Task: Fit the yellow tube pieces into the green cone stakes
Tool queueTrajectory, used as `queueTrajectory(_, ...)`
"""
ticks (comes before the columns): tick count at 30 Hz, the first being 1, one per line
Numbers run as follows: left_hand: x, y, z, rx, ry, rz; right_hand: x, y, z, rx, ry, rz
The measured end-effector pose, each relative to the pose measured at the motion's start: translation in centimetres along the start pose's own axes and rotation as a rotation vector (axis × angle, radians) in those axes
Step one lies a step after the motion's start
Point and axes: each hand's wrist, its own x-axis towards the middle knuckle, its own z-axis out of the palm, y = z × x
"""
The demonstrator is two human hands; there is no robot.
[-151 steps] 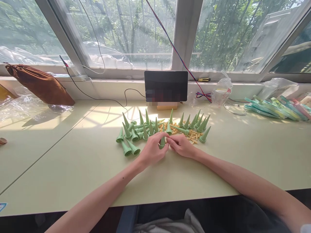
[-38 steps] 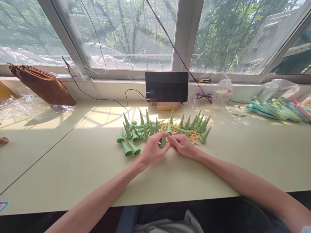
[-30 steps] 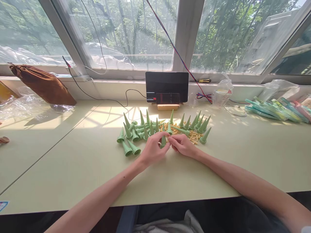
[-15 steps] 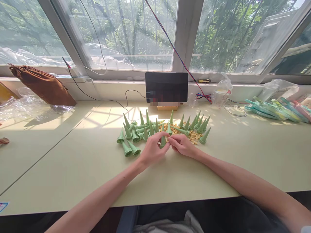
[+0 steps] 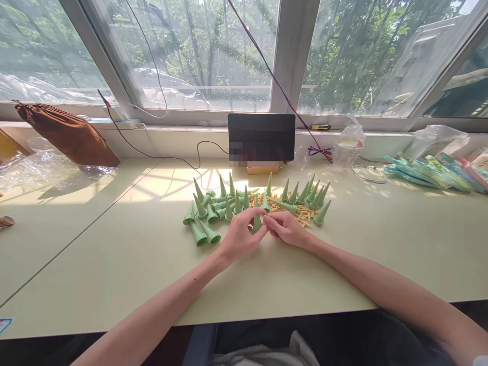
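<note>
Near the front of a cluster of green plastic cones, my two hands meet at the fingertips. My left hand (image 5: 244, 230) is closed with thumb and index finger curved into a ring. Through that ring shows an upright green cone (image 5: 256, 222); whether the fingers touch it I cannot tell. My right hand (image 5: 286, 227) pinches at the left fingertips, and a small pale bit shows there, too small to name. Behind the hands lie many small tan pegs (image 5: 304, 216). Other green cones stand upright or lie on their sides, such as the ridged-collar cone (image 5: 211, 233) left of my hands.
A dark-screened tablet (image 5: 261, 136) leans on a small box (image 5: 263, 168) at the back of the pale table (image 5: 145, 284). A brown drawstring bag (image 5: 68, 134) lies at left. A bagged cup (image 5: 348, 145), coiled cable (image 5: 369, 174) and coloured plastic packets (image 5: 430, 170) are at right.
Almost nothing differs. The fingers have shifted very slightly where the two hands meet; the cones and pegs stay in place.
</note>
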Motion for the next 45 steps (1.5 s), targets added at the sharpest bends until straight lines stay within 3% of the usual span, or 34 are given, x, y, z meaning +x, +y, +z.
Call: queueTrajectory(45,0.04,0.00,-0.07,0.015,-0.041,0.004,0.04,-0.18,-0.06,0.024,-0.022,0.002)
